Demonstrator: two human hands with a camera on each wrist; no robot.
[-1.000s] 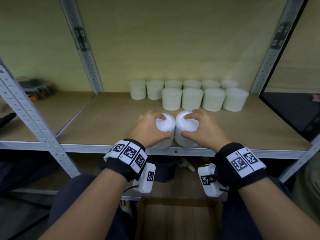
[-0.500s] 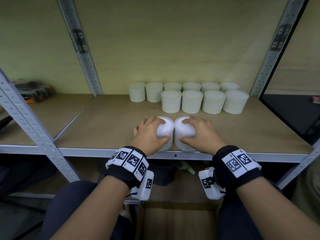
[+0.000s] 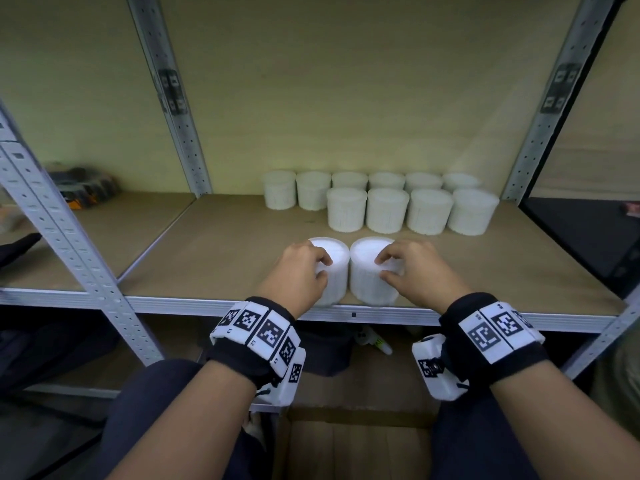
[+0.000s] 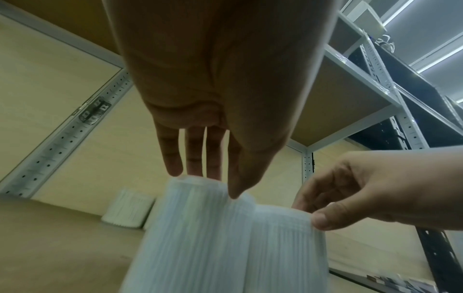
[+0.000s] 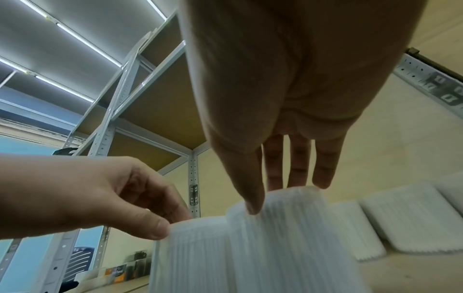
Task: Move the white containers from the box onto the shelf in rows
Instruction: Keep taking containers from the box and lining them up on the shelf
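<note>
Left hand [image 3: 300, 271] pinching left container [image 3: 332, 268], right hand [image 3: 414, 271] pinching right container [image 3: 369, 271], touching, upright on shelf [image 3: 214, 258].

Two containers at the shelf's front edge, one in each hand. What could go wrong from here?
1. Both held containers stand close to the shelf lip; a backward nudge may tip them off.
2. Left hand and right hand pinch only the rims; the grip may slip.
3. Pushed too far, they may knock the front row.
</note>
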